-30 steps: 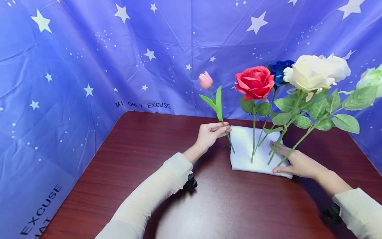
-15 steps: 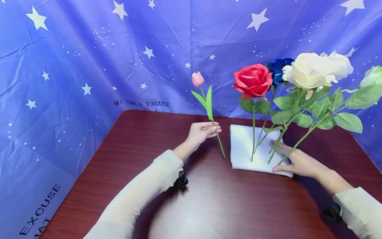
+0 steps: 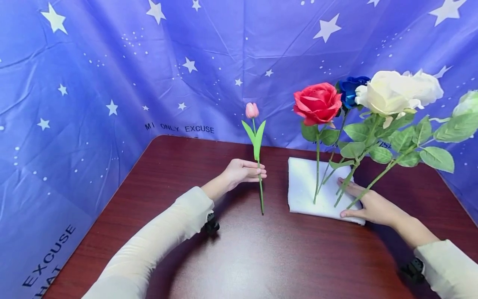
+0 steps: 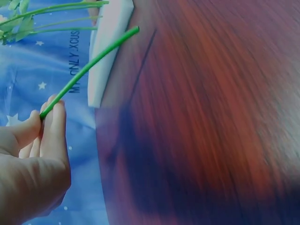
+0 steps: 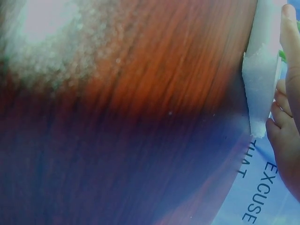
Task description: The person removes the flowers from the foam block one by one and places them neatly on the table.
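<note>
My left hand pinches the green stem of a pink tulip between thumb and fingers. The tulip stands nearly upright, left of a white foam block. In the left wrist view the lower stem sticks out past the fingertips, its end free over the table. My right hand rests on the block's right end, thumb and fingers spread around the stem bases. Stuck in the block are a red rose, a blue rose and white roses with leafy stems.
The block lies on a dark red wooden table. A blue curtain with white stars hangs behind and at the left. A pale green-white bloom reaches the right edge of the head view.
My left hand has moved left and toward me with the tulip, away from the block. The tulip has swung more upright. My right hand keeps its place on the block.
</note>
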The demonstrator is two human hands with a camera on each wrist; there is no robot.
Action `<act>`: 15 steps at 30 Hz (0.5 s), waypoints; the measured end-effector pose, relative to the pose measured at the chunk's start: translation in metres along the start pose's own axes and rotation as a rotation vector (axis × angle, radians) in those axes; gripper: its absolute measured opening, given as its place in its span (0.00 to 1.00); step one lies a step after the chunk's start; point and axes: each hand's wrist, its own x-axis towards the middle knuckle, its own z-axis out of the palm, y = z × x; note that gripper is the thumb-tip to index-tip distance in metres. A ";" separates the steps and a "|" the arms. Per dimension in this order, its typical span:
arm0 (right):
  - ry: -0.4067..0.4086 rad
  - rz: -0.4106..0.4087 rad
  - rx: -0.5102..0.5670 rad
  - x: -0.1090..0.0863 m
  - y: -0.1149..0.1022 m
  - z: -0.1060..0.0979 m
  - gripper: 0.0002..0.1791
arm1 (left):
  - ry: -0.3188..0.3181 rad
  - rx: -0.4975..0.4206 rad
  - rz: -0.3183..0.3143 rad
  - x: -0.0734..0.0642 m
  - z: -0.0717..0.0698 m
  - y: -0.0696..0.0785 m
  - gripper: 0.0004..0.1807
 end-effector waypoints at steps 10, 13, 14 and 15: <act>-0.021 0.014 0.011 -0.003 0.001 0.001 0.50 | -0.028 0.125 -0.098 -0.011 -0.027 -0.005 0.18; -0.021 0.018 0.012 -0.002 0.001 0.001 0.50 | -0.026 0.144 -0.108 -0.016 -0.035 -0.004 0.18; -0.022 0.020 0.013 -0.002 0.001 0.001 0.50 | -0.025 0.148 -0.110 -0.017 -0.038 -0.004 0.19; -0.024 0.023 0.014 -0.002 0.001 0.000 0.50 | -0.024 0.153 -0.111 -0.018 -0.040 -0.004 0.19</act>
